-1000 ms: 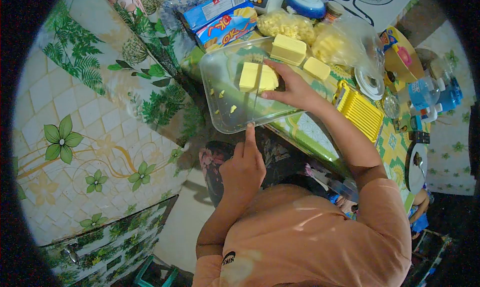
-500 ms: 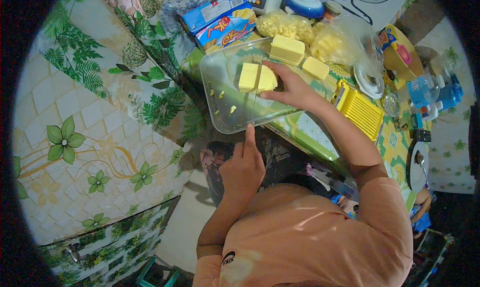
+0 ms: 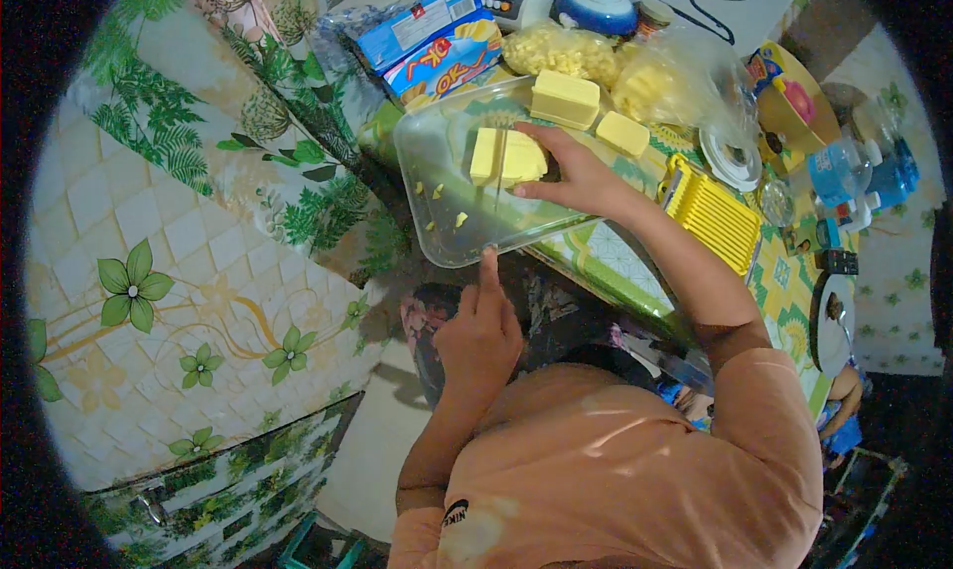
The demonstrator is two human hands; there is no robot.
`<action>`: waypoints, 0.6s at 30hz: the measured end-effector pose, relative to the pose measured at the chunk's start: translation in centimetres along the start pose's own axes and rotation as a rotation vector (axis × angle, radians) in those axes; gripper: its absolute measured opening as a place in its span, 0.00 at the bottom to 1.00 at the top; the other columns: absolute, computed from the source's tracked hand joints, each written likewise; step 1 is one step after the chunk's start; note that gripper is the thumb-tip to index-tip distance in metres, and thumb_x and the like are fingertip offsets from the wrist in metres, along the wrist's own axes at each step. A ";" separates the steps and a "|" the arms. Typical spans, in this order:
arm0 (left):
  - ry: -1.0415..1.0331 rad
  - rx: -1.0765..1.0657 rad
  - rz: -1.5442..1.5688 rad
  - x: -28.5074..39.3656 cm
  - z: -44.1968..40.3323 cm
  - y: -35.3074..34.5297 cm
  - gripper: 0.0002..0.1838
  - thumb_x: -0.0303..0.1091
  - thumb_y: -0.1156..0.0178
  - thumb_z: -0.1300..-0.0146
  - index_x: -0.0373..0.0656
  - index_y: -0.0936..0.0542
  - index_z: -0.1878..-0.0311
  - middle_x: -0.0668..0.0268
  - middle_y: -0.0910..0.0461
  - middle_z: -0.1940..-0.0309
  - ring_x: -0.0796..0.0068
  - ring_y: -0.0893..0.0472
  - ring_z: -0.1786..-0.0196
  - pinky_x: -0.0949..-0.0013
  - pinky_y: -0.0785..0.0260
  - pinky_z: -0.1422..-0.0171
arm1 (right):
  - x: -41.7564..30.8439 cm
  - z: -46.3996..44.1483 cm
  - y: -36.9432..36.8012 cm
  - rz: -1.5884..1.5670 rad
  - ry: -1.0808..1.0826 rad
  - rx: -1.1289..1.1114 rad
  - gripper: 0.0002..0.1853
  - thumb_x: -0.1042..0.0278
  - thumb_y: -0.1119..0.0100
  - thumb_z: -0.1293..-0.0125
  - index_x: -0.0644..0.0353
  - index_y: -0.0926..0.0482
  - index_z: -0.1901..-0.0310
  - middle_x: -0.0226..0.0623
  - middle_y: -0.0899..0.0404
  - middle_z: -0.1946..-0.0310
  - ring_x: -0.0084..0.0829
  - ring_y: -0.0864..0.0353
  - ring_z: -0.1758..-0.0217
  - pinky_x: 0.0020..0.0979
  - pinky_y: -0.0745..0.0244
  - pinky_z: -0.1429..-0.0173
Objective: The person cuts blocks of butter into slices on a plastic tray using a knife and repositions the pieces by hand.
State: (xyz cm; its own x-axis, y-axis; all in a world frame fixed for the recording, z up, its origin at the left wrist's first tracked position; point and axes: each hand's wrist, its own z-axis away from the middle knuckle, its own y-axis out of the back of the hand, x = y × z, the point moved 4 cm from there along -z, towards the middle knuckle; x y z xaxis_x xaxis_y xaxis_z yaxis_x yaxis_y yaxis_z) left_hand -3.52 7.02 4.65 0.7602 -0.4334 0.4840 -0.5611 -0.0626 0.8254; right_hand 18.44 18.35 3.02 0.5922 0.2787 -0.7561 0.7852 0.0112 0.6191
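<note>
A block of yellow butter [image 3: 518, 158] lies in a clear plastic tray [image 3: 452, 258]. My right hand [image 3: 576, 177] grips the block's right part between thumb and fingers. A thin blade, seen edge-on as a knife [image 3: 499, 177], stands across the butter, with a narrower piece [image 3: 483, 160] on its left. My left hand [image 3: 481, 331] is closed on the knife's handle, which it hides, its index finger stretched along the back. Small butter crumbs [image 3: 461, 218] lie in the tray. Behind my right hand are a larger butter block [image 3: 566, 100] and a smaller piece [image 3: 623, 133].
Blue boxes [image 3: 427, 53] stand behind the tray. Bags of yellow pieces [image 3: 561, 53] sit at the back beside a blue bowl [image 3: 596, 9]. To the right are a yellow ridged slicer [image 3: 713, 214], water bottles [image 3: 837, 172] and a plate [image 3: 830, 326].
The knife blade has shifted left over the butter block, so the part left of it looks narrower. My right hand keeps its grip on the block. The view has shifted slightly.
</note>
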 end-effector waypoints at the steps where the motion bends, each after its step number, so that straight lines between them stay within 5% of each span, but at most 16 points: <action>1: 0.004 0.009 0.004 -0.1 0.1 0.0 0.29 0.28 0.44 0.38 0.45 0.30 0.31 0.60 0.21 0.71 0.56 0.20 0.71 0.50 0.30 0.61 | 0.0 0.0 0.0 -0.006 0.009 0.013 0.46 0.52 0.27 0.46 0.64 0.37 0.30 0.54 0.31 0.37 0.48 0.31 0.33 0.40 0.37 0.29; 18: -0.046 -0.016 -0.073 0.3 -0.1 -0.1 0.29 0.30 0.45 0.37 0.44 0.32 0.30 0.62 0.21 0.72 0.56 0.20 0.71 0.38 0.32 0.53 | -0.1 0.0 0.0 0.012 0.050 0.029 0.46 0.52 0.27 0.47 0.62 0.38 0.30 0.55 0.30 0.38 0.50 0.32 0.34 0.42 0.37 0.29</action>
State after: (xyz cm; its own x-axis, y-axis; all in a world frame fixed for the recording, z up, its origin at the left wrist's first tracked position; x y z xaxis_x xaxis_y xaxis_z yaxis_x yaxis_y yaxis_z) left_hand -3.20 6.95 4.70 0.7832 -0.4686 0.4087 -0.4988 -0.0810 0.8629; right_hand 18.37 18.27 3.09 0.5925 0.3260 -0.7366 0.7834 -0.0202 0.6212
